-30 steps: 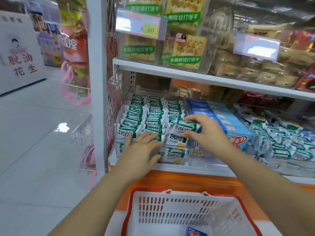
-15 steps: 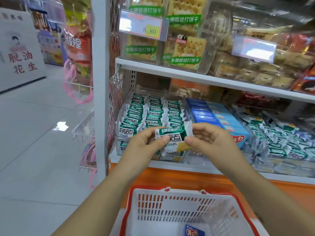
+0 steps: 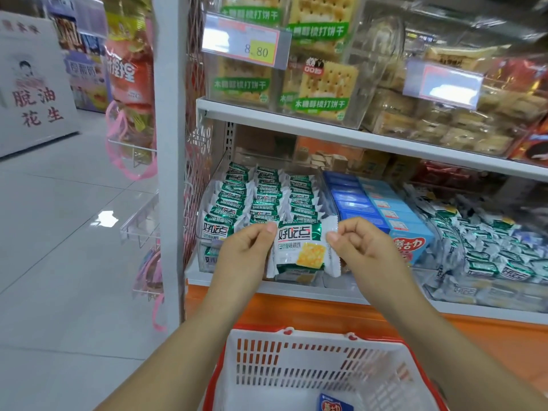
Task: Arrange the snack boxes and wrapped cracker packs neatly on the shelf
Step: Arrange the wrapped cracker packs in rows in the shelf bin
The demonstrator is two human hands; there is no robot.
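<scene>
At the lower shelf [image 3: 385, 302], status is mid-task by my read. Green packs [image 3: 264, 200] stand in three fairly straight rows inside the clear bin [image 3: 204, 264]; front of the right-hand row looks like it has a gap. Blue snack boxes [image 3: 382, 212] just beside the bin are lined up in two rows and look done. Loose packs [image 3: 489, 250] further right are a jumbled heap, so that section likely needs work. One blue box [image 3: 335, 406] lies in the basket [image 3: 311, 363] below, not yet shelved; can't tell whether anything else is in there. Current item: one cracker pack [image 3: 299, 247], held upright with the label facing the camera, in the air just in front of the bin's front edge, not yet set down. Left hand [image 3: 246, 253] pinches the pack's left edge between thumb and curled fingers. Right hand [image 3: 364, 247] pinches the crimped upper-right edge the same way, other fingers curled in. Hands sit apart by the pack's width, both clamped on it and holding nothing else. Probable slot is the front of the right row, judgement only.
</scene>
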